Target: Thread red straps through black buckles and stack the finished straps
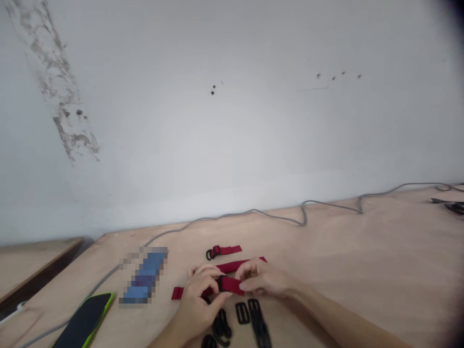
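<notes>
Between my two hands a red webbing strap [232,284] passes through a black buckle [220,283]. My left hand [203,295] is closed around the buckle and the strap beside it, its fingers hiding part of both. The strap's end is pinched between thumb and fingers of my right hand [266,279]. Another length of red strap [228,266] lies just behind, and a short red strap with black hardware [224,250] rests farther back. In front of my hands are a black slide buckle [242,313], a long black clip [259,321] and black hooks [222,325].
A phone with a green edge [87,321] lies at the left front. Behind it is a blurred blue item [145,280]. A grey cable [232,213] runs along the wooden table [362,261] near the wall. Dark tools [451,205] sit at the far right.
</notes>
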Demonstrator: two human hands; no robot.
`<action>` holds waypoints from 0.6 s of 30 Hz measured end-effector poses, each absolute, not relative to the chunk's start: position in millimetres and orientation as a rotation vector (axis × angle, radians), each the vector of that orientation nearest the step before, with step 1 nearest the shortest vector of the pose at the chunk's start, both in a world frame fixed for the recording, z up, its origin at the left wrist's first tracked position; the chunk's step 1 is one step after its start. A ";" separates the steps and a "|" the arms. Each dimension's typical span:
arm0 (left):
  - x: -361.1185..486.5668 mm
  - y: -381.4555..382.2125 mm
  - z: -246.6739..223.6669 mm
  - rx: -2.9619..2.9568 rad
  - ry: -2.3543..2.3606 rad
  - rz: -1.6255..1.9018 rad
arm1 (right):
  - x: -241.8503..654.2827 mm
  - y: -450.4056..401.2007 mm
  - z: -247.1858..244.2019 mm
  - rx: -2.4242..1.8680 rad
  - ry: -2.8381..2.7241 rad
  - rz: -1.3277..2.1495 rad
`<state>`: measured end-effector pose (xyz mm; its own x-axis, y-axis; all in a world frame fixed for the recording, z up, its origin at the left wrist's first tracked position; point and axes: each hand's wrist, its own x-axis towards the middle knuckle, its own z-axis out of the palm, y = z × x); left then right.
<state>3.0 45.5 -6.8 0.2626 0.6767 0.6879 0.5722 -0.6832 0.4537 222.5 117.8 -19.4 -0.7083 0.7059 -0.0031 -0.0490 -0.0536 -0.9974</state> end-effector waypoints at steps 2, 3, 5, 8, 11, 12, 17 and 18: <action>3.0 45.1 -5.8 2.436 1.140 1.354 | 222.7 114.8 -16.9 -0.667 -1.734 1.753; 3.3 44.7 -5.4 2.456 1.102 1.331 | 222.0 112.4 -15.2 -0.648 -1.752 1.710; 4.1 44.0 -4.7 2.487 1.018 1.297 | 219.6 106.9 -11.4 -0.617 -1.782 1.625; 5.7 43.7 -3.4 2.487 0.930 1.307 | 214.5 98.9 -7.0 -0.609 -1.829 1.532; 6.7 43.9 -1.6 2.457 0.943 1.347 | 211.2 93.1 -3.9 -0.613 -1.923 1.383; 6.8 43.9 -0.9 2.449 0.963 1.361 | 210.9 91.4 -2.7 -0.614 -1.967 1.310; 7.3 44.4 2.6 2.419 1.069 1.378 | 216.3 78.8 7.2 -0.700 -2.158 0.913; 7.3 44.7 3.2 2.413 1.079 1.378 | 217.8 75.3 9.5 -0.722 -2.193 0.825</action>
<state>7.3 44.7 3.2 0.3150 0.6561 0.6858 0.5080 -0.7269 0.4621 217.8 75.3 9.5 -0.6176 0.6809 0.3936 0.2523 0.6456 -0.7208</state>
